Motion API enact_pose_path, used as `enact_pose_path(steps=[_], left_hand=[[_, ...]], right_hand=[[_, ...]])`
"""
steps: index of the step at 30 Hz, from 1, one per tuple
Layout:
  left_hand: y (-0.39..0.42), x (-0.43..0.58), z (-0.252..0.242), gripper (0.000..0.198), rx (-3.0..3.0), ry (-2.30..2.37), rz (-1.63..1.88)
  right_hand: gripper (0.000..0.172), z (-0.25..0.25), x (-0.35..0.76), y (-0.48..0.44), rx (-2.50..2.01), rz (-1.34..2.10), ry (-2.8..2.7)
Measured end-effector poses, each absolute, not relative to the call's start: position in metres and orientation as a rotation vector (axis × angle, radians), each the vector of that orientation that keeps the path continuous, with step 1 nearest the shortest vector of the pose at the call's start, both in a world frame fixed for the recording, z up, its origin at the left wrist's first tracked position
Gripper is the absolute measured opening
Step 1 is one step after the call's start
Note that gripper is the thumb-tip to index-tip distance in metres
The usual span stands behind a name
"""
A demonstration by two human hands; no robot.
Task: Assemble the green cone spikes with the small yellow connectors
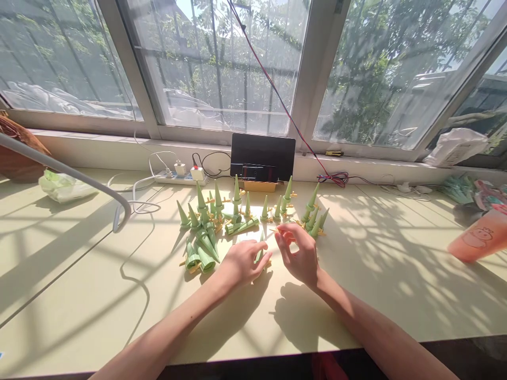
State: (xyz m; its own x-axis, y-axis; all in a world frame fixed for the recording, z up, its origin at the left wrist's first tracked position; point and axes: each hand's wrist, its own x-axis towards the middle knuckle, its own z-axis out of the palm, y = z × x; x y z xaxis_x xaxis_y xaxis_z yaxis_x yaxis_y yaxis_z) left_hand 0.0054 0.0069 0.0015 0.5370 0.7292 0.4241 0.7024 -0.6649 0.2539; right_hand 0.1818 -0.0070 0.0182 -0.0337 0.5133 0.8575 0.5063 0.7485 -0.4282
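- A green cone (259, 254) sits on the table (79, 274) between both hands, with the fingertips of the left hand (241, 264) clasped around it.
- The right hand (301, 256) hovers just beside it, fingers curled; whether it pinches anything cannot be told.
- More cones (206, 232) stand and lie just behind.

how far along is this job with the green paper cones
Done: many upright green paper cones with yellow cross-pieces stand together. In hand: the left hand holds one cone; the right hand hovers beside it. Left: maybe the cones lying flat.
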Motion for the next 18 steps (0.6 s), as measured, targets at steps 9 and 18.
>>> enact_pose_path(steps=[9, 18], left_hand=[[-0.002, 0.009, 0.021, 0.023, 2.573, 1.135, 0.960], [-0.005, 0.001, 0.045, 0.022, 2.436, 1.025, 1.723]], right_hand=[[0.005, 0.021, 0.182, -0.008, -0.835, 0.024, -1.684], [0.008, 0.024, 0.182, -0.010, -0.784, 0.031, -1.633]])
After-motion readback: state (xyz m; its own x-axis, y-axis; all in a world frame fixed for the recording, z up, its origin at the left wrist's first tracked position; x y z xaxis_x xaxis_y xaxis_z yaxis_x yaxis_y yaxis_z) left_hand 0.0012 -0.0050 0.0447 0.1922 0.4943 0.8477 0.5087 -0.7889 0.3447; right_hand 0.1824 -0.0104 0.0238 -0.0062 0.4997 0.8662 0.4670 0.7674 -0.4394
